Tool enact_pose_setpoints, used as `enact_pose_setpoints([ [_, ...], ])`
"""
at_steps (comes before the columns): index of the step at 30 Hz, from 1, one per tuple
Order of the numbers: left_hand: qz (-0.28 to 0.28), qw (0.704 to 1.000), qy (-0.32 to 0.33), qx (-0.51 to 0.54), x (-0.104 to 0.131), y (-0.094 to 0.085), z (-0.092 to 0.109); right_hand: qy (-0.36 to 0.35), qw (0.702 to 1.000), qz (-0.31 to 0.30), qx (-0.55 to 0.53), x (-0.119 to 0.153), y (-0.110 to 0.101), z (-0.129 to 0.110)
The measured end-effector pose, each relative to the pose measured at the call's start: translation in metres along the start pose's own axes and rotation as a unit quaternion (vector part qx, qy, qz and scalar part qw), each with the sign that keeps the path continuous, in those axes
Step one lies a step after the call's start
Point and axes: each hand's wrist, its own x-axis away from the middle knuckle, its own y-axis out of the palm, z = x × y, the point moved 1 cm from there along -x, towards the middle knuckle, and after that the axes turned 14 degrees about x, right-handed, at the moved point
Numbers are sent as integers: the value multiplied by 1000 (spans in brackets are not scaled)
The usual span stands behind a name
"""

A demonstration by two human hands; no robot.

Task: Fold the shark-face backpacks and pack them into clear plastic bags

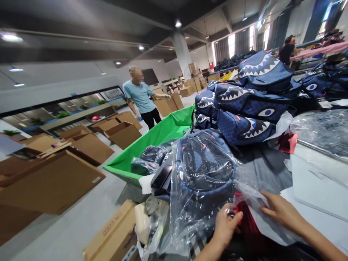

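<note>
Head view: left fingers (pixel 238 218), right fingers (pixel 269 197) on bag (pixel 185 224) around backpack (pixel 208 165)

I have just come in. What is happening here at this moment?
A blue backpack lies inside a clear plastic bag. The person's left hand is at its near end, and the right hand is at the loose plastic to its right. Beyond, more blue backpacks with toothed-mouth prints are piled up. Another person stands beyond the green bin.

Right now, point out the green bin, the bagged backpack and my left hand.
Green bin (pixel 159 132), head view: inner wall.
Bagged backpack (pixel 207 165), head view: middle, under plastic.
Left hand (pixel 226 224), head view: back.
</note>
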Motion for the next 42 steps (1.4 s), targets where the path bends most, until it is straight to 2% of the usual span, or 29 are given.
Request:
enact_pose_setpoints([
  [2, 8, 1000, -8, 20, -7, 17, -7, 9, 999, 7, 38, 9, 3, -1],
  [5, 11, 999, -22, 47, -13, 32, -12, 41, 987, 21, 152, 18, -14, -6],
  [8, -34, 998, -40, 43, -8, 24, -3, 75, 962, 40, 261, 21, -39, -11],
  [11, -13, 1000, -5, 14, 4, 3, 16, 37, 961, 37, 270, 21, -46, -14],
  [13, 23, 999, 26, -10, 10, -8, 28, 14, 973, 25, 229, 21, -38, -14],
  [15, 41, 999, 32, -9, 12, -8, 36, -6, 988, 33, 151, 23, -24, -14],
  [18, 38, 999, 34, -5, 7, 10, 37, -49, 998, 49, -3, 27, 4, -19],
  [20, 20, 997, 52, -58, 1, 28, 33, -49, 996, 62, -51, 32, 23, -25],
  [22, 2, 990, 74, -117, -4, 44, 28, -47, 991, 118, -32, 40, 37, -32],
  [24, -42, 989, 76, -119, -6, 52, 21, -61, 974, 215, 23, 50, 45, -39],
  [26, -109, 986, 75, -103, -5, 51, 14, -83, 951, 287, 75, 61, 47, -46],
  [28, -154, 967, 123, -163, -4, 42, 9, -81, 939, 316, 110, 70, 47, -51],
  [29, -153, 947, 169, -226, -4, 36, 9, -70, 938, 317, 125, 74, 47, -53],
  [30, -145, 915, 223, -302, -6, 30, 11, -53, 937, 316, 142, 77, 49, -55],
  [32, -160, 818, 333, -441, -12, 26, 21, -18, 928, 322, 189, 84, 52, -56],
  [35, -275, 638, 459, -554, -26, 36, 48, -16, 913, 332, 238, 95, 60, -56],
  [36, -324, 586, 471, -574, -31, 41, 56, -24, 911, 335, 239, 100, 62, -55],
  [37, -366, 547, 468, -589, -36, 46, 63, -32, 912, 338, 232, 105, 64, -54],
  [38, -396, 523, 456, -602, -40, 50, 68, -35, 914, 340, 219, 110, 66, -52],
  [40, -425, 493, 442, -618, -44, 50, 69, -16, 914, 362, 183, 120, 67, -49],
  [42, -411, 502, 460, -606, -46, 41, 61, 21, 908, 389, 154, 127, 67, -45],
])
